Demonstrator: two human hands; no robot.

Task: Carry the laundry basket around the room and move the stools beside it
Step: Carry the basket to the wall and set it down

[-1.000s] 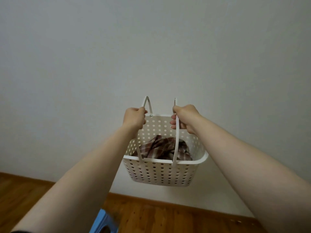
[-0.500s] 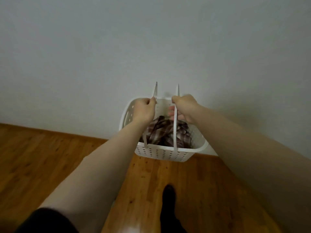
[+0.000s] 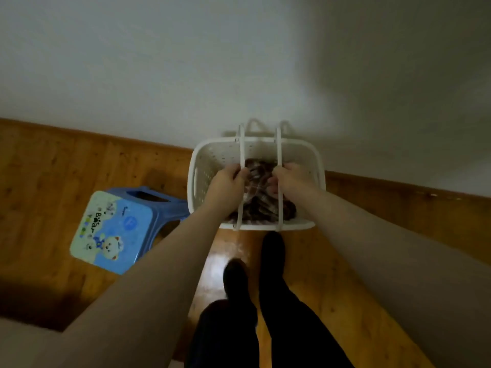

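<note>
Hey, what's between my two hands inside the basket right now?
Plaid clothing lies between the left hand and right hand, down in the basket, as the head view shows.

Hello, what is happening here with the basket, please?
A person is holding a white laundry basket by its two handles, the left hand on one and the right hand on the other. Plaid clothing lies inside. The basket is low, near the wall, in front of the person's feet. Whether it touches the wooden floor cannot be told. A blue stool with a cartoon picture stands just left of it.
</note>
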